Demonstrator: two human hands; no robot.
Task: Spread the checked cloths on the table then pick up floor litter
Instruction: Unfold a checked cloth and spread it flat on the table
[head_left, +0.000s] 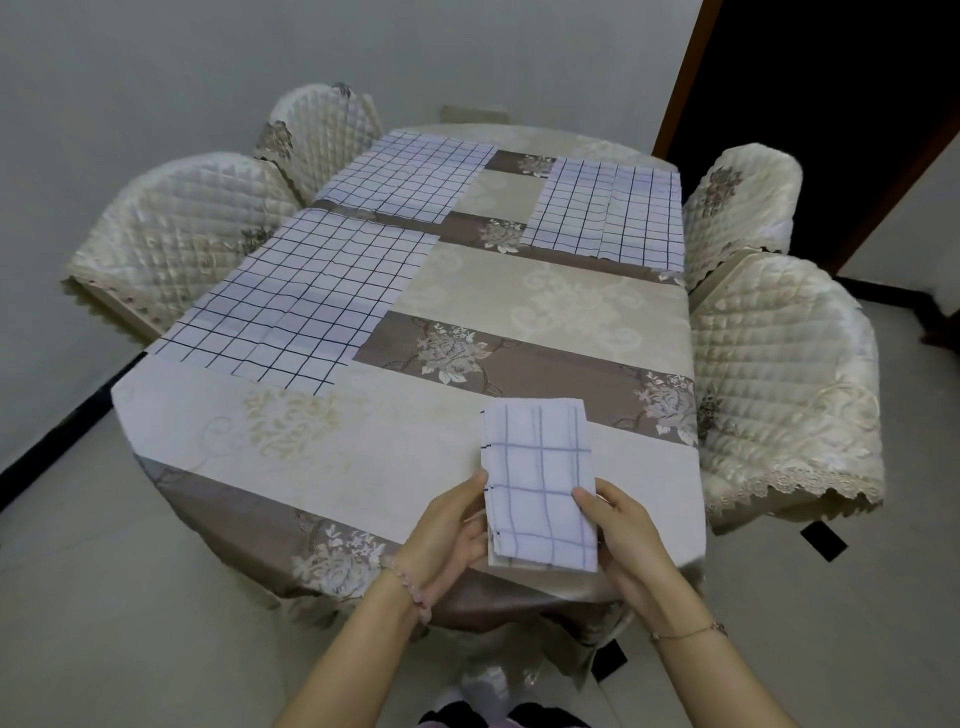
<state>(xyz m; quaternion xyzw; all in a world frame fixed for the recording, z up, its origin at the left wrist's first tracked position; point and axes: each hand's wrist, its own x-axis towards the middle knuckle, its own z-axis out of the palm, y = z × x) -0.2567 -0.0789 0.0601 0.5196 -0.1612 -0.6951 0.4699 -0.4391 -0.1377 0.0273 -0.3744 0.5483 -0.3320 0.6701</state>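
Hands: The left hand (447, 535) and the right hand (623, 540) hold a folded checked cloth (540, 483) between them, over the near end of a dining table (545, 296).
Left hand: The thumb lies along the cloth's left edge and the fingers curl beneath it. A beaded bracelet (410, 587) circles the wrist.
Right hand: The thumb presses on the cloth's right edge from above, with the fingers tucked underneath. A thin chain bracelet (691, 631) sits on the wrist.
Folded cloth: It is white with blue-grey check lines, folded into a narrow stack of layers, and its far end reaches past both thumbs. Whether its underside touches the tabletop cannot be told.
Spread cloths: Three lie flat beyond the hands. The near-left cloth (296, 296) is ahead and left of the left hand, and the far-left cloth (410, 176) is further on. The far-right cloth (608, 213) is well ahead of the right hand.
Table: It is draped in a beige and brown floral covering.
Chairs: Quilted cream seats flank the table. The near left chair (176, 228) and far left chair (322, 130) are out past the left hand. The near right chair (784, 384) and far right chair (737, 202) are out past the right.
Floor: On the pale floor (104, 597), one dark patch (823, 540) lies to the right of the right hand. Whether it is litter or a tile inset cannot be told.
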